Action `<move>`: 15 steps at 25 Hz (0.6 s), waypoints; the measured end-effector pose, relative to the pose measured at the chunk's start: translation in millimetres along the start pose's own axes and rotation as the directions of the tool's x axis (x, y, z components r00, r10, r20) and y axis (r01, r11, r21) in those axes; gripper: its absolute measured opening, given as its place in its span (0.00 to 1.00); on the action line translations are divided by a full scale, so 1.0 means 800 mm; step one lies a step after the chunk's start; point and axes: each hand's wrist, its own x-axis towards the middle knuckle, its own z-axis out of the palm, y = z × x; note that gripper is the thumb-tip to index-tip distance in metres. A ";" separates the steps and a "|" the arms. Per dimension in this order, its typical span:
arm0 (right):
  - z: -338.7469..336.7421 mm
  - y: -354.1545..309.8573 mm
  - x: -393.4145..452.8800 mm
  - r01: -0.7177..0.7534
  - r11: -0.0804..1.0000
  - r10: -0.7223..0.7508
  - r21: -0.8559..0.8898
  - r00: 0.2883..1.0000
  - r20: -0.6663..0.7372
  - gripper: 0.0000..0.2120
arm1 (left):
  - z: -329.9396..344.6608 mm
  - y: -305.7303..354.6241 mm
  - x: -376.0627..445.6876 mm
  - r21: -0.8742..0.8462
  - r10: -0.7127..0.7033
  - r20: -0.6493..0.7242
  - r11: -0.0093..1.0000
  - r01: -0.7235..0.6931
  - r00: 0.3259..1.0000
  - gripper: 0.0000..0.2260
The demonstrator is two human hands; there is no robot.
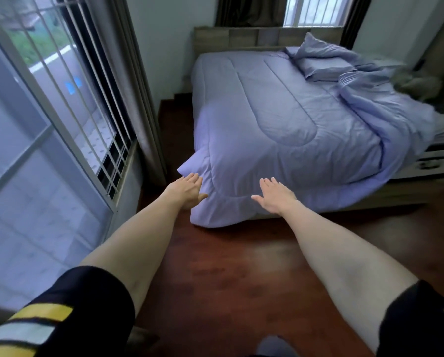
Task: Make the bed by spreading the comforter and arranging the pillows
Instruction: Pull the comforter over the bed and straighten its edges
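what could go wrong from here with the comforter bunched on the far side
1. Pulling the near corner of the comforter further may drag it onto the floor, where it already hangs low.
2. The bunched right side could stay rumpled, leaving the mattress edge exposed.
3. The pillows may shift.

The bed (288,203) carries a lilac comforter (280,119) and 1 pillow (324,65).

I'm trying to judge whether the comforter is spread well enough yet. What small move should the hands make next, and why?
Probably close both open hands, left hand and right hand, on the comforter at its foot-end corner, then pull it rightward. The far right side lies bunched in folds beside the pillow, and mattress shows there.
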 end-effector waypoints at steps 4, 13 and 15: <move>-0.022 0.050 -0.013 -0.059 0.998 0.060 0.023 0.997 -0.051 0.35 | -0.030 0.036 0.030 0.002 0.031 -0.008 1.000 -0.031 0.999 0.32; -0.058 0.276 -0.055 -0.180 0.983 0.184 0.044 0.977 -0.108 0.36 | -0.107 0.249 0.125 0.030 0.132 -0.084 0.991 -0.130 0.988 0.32; -0.067 0.337 -0.062 -0.196 0.980 0.200 0.037 0.973 -0.117 0.36 | -0.124 0.304 0.151 0.035 0.147 -0.101 0.989 -0.144 0.984 0.32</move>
